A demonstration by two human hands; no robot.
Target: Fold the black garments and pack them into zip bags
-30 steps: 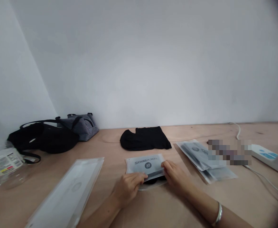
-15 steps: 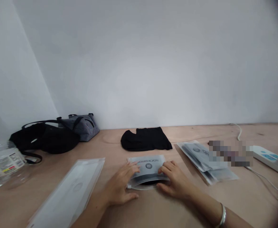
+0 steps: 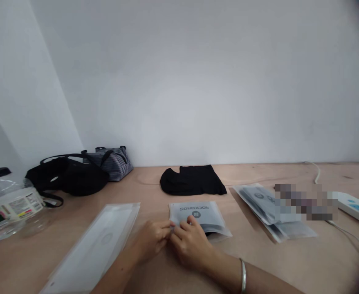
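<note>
A frosted zip bag (image 3: pixel 187 207) printed ROCKBROS lies flat on the table, its near edge toward me and something black inside. At the bag's near left corner, my left hand (image 3: pixel 155 239) pinches the edge. My right hand (image 3: pixel 190 245) is closed on the same corner, its fingertips close beside the left ones. Both hands hide that corner and the zip slider there. The near right part of the bag's mouth gapes slightly. Beyond the bag, a folded black cloth piece (image 3: pixel 194 180) with a notch in its far edge lies flat.
Left of my hands lies a stack of long frosted bags (image 3: pixel 96 245). Several filled zip bags (image 3: pixel 265 208) lie at right, near a power strip (image 3: pixel 355 208) and cable. A large clear bottle (image 3: pixel 14 208), black bag (image 3: pixel 72 177) and striped bag (image 3: pixel 115 163) stand at left.
My right hand has moved left from the bag's right side to its near left corner. My left hand has closed there. The view has shifted slightly.
</note>
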